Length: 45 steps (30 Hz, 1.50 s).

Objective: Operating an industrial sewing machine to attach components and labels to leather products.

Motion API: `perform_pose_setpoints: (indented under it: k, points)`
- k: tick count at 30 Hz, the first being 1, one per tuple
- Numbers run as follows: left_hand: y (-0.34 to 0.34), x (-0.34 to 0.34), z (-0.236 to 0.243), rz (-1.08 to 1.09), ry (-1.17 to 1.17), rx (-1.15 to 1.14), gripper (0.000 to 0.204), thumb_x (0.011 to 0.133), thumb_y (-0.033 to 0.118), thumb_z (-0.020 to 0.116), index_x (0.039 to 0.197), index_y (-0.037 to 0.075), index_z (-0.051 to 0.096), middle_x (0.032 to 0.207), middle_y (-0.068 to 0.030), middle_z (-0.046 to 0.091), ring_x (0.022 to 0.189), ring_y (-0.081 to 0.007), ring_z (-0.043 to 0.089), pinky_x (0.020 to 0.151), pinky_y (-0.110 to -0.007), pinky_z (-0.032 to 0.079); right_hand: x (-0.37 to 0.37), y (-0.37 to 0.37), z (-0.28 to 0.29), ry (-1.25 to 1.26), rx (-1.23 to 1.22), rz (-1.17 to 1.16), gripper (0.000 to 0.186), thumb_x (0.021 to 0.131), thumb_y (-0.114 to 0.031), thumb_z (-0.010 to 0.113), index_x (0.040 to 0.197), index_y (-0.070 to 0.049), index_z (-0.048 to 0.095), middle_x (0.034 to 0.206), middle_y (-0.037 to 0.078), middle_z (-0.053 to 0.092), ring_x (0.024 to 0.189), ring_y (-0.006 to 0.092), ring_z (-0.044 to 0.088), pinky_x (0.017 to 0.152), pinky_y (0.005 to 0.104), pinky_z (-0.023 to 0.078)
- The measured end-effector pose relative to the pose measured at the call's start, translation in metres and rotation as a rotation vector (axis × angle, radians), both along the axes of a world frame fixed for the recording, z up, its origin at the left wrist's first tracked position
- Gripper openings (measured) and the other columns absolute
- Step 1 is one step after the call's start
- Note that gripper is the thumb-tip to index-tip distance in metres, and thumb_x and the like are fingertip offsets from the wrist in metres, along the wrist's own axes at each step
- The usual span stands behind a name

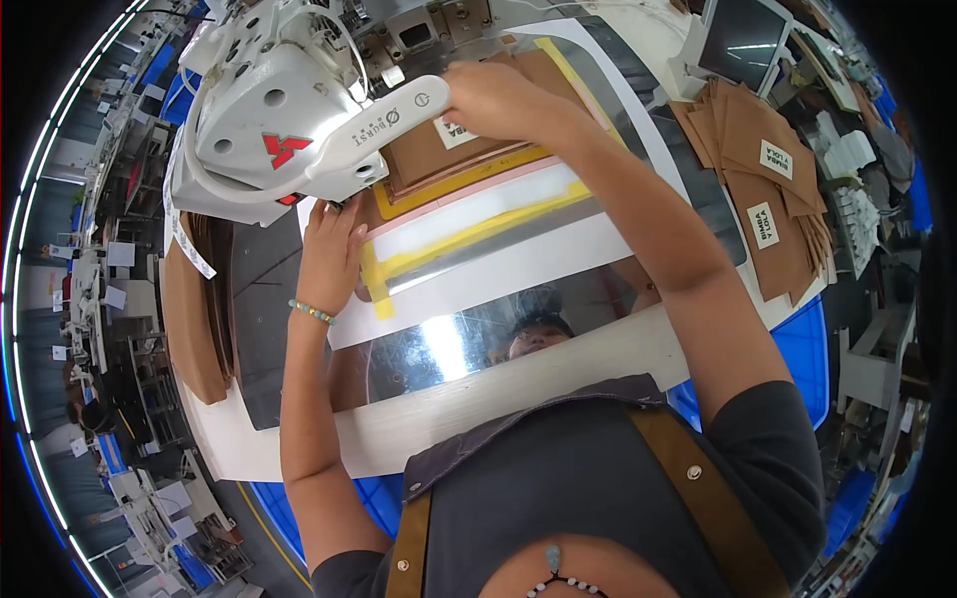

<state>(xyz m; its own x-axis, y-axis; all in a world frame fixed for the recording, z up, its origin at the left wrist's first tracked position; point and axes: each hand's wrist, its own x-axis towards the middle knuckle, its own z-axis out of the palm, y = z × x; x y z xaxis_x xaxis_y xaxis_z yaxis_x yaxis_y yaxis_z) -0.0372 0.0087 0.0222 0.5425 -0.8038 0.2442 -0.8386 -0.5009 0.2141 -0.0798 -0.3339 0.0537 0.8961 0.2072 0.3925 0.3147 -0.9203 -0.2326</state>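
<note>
My left hand (332,251), with a beaded bracelet at the wrist, lies with stretched fingers at the left edge of a layered sewing template (439,244); its fingertips reach under the white sewing machine head (279,110). My right hand (498,103) rests on the template's far part, fingers pointing left, beside the tip of the machine's white arm (384,125), which partly hides them. Neither hand shows a held thing. Under the right hand lies a brown panel (414,159) with a white printed label, set within yellow and pink borders. Yellow tape runs along the template's near edge.
Brown labelled panels (773,189) lie fanned in a pile at the right, with more brown pieces (196,319) stacked at the left. A screen (743,45) stands at the far right. Near me is a shiny metal plate (469,344); blue bins (797,364) sit below the table.
</note>
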Motion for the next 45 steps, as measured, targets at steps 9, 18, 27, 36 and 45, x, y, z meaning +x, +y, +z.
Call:
perform_pose_setpoints:
  k: [9,18,27,36,45]
  points:
    - [-0.018,0.027,-0.015,-0.056,-0.015,0.027,0.045,0.108,0.024,0.054,0.147,0.003,0.060,0.136,-0.0260,0.067,0.131,-0.0488,0.051,0.114,-0.054,0.039,0.009,0.013,-0.046,-0.073,0.026,0.050,0.021,0.083,-0.001,0.072,0.098,-0.010,0.084,0.101,0.006,0.076,0.110,0.0289,0.068,0.089,0.0416,0.061]
    - [-0.037,0.049,-0.013,-0.137,0.085,0.083,0.048,0.112,0.017,0.045,0.159,0.007,0.051,0.169,-0.0072,0.045,0.155,-0.0331,0.041,0.130,-0.042,0.028,0.013,0.019,-0.050,-0.182,-0.050,0.055,0.021,0.078,-0.002,0.075,0.094,-0.011,0.084,0.100,0.006,0.075,0.108,0.0274,0.068,0.088,0.0407,0.061]
    - [-0.036,0.092,-0.033,-0.219,-0.191,0.055,0.043,0.109,0.022,0.055,0.151,0.014,0.059,0.159,-0.0038,0.057,0.144,-0.0282,0.053,0.123,-0.041,0.038,0.010,0.017,-0.049,-0.131,-0.039,0.070,0.025,0.080,-0.003,0.076,0.103,-0.009,0.085,0.101,0.008,0.073,0.113,0.0265,0.066,0.094,0.0397,0.058]
    - [-0.058,0.089,-0.030,-0.102,0.095,-0.026,0.037,0.111,0.022,0.053,0.143,0.007,0.063,0.149,-0.0094,0.063,0.140,-0.0278,0.056,0.122,-0.040,0.041,0.013,0.019,-0.056,-0.176,0.019,0.127,0.018,0.086,-0.008,0.073,0.101,-0.012,0.084,0.107,0.005,0.073,0.116,0.0249,0.065,0.097,0.0426,0.056]
    - [-0.049,0.104,-0.049,-0.117,0.059,-0.049,0.036,0.111,0.018,0.054,0.143,0.007,0.063,0.147,-0.0098,0.064,0.134,-0.0283,0.060,0.119,-0.038,0.043,0.003,0.046,-0.062,-0.070,0.153,0.384,0.027,0.094,-0.007,0.068,0.113,-0.018,0.084,0.119,0.000,0.073,0.119,0.0226,0.063,0.104,0.0426,0.049]
